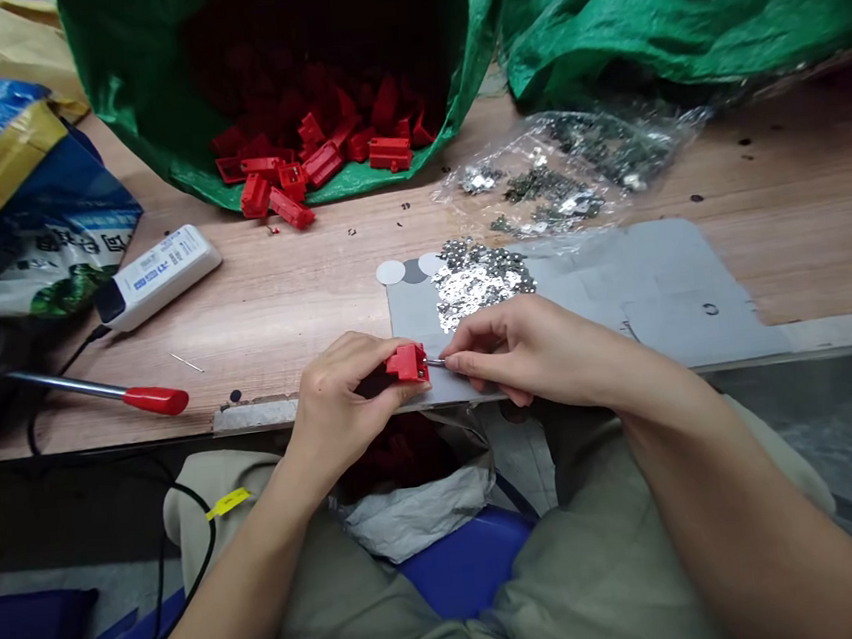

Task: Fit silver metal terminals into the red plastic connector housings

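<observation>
Near the table's front edge, my left hand grips a red plastic part between thumb and fingers. My right hand pinches a small metal piece, whose tip is at the right end of the red part. Whether the metal piece has entered the part is too small to tell. Just behind my hands, a pile of small shiny metal pieces lies on a grey sheet.
A green sack at the back holds many red parts. Behind the pile lies a clear bag of metal pieces. To the left are a white device with a cable, a red-handled lever and a blue bag.
</observation>
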A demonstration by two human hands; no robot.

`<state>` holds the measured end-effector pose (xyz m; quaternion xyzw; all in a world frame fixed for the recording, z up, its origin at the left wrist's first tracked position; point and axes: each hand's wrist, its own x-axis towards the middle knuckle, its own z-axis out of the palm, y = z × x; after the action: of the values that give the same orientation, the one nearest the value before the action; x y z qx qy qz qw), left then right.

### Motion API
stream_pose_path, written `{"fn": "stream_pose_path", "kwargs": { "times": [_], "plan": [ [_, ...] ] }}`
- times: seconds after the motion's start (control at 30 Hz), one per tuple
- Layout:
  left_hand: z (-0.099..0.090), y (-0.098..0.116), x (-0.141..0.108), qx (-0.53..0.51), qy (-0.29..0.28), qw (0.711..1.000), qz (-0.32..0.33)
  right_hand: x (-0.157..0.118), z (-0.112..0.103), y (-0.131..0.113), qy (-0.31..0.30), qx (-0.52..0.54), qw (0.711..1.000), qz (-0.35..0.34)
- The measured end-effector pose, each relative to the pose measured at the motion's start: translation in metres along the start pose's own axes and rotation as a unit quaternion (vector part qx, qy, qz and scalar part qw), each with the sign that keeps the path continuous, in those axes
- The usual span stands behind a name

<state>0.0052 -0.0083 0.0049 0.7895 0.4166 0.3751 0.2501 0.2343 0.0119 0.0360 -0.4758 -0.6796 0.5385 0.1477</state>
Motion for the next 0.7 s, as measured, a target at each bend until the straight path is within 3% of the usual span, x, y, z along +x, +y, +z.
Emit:
{"fn": "stream_pose_path", "kwargs": {
  "times": [0.3,0.7],
  "plan": [
    [0.0,0.0,0.0026,0.001,-0.005,1.0,0.009,0.0042,0.0033,-0.0058,0.025,-0.044,0.999,-0.019],
    [-0.0032,0.0031,0.0026,0.018,-0.017,0.999,-0.021,0.0036,0.0018,-0.0022,-0.003,0.004,1.0,-0.028]
  ]
}}
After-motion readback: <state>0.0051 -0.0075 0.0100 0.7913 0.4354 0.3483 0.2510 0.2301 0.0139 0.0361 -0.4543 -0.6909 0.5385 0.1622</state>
